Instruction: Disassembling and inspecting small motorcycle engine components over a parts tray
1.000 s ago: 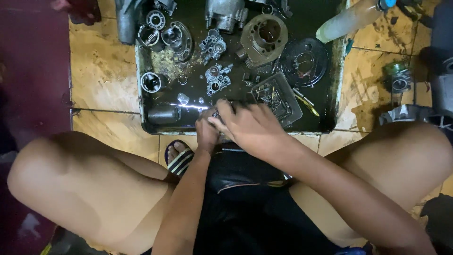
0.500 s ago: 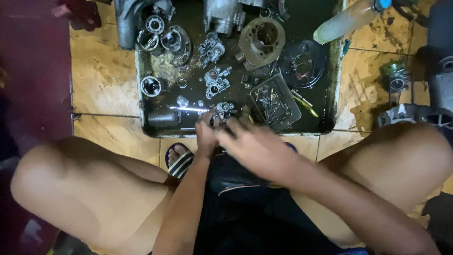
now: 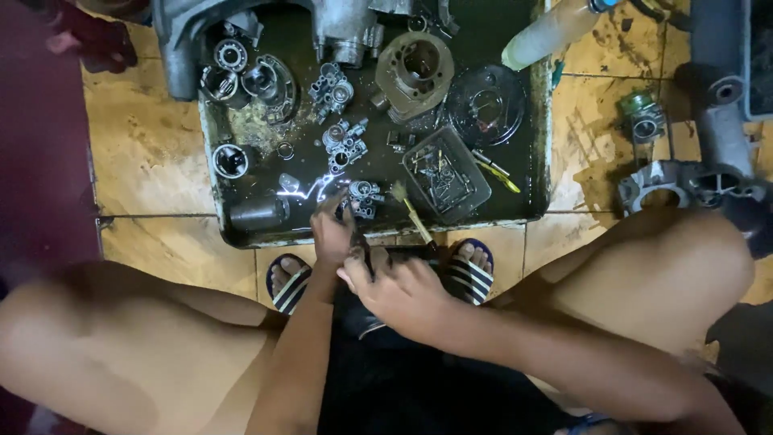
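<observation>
left hand (image 3: pixel 332 234) grips small carburetor part (image 3: pixel 364 196) over oily tray (image 3: pixel 541 121) to catch drips | right hand (image 3: pixel 398 290) clasps dark tool, brush (image 3: pixel 411 211) beside

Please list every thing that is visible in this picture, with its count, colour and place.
Wash tray: one, dark, oily, on the tiled floor.
Engine cylinder: one, brownish, tray top.
Round cover: one, black, right of cylinder.
Clear container: one, holds small parts.
Carburetor body: one, grey, by left hand.
Brush: one, tan handle, tray front.
Bottle: one, pale, top right.
Sandals: two, striped.
Left hand: at tray edge.
Right hand: grips a dark tool.
</observation>
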